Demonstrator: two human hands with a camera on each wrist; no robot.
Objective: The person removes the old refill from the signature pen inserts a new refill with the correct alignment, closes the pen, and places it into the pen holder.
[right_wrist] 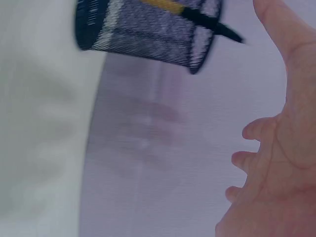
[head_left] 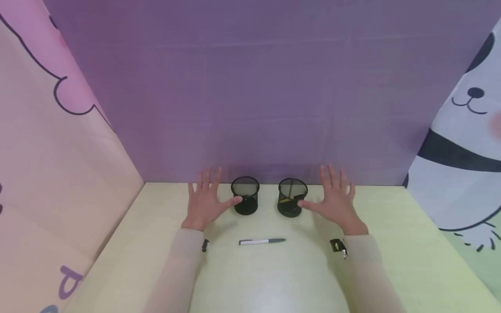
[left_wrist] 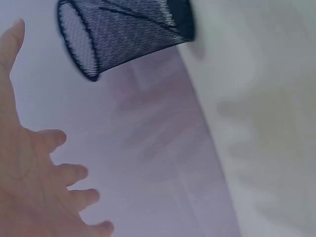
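Two black mesh pen holders stand side by side at the back of the table. My left hand (head_left: 205, 202), fingers spread, is beside the left pen holder (head_left: 245, 206), its thumb overlapping the holder in the head view. Spread likewise, my right hand (head_left: 332, 202) is beside the right pen holder (head_left: 289, 211). A yellow and black pen (right_wrist: 190, 12) leans in that right holder, its dark tip past the rim. In both wrist views the palms are bare and hold nothing. A white and grey pen (head_left: 256, 241) lies crosswise on the table in front of the holders.
The pale yellow table (head_left: 266, 278) ends against a purple cloth backdrop (head_left: 266, 95). On the left hangs a pink printed cloth (head_left: 58, 174), on the right one with a panda (head_left: 465, 182). Each wrist carries a small black device (head_left: 337, 246).
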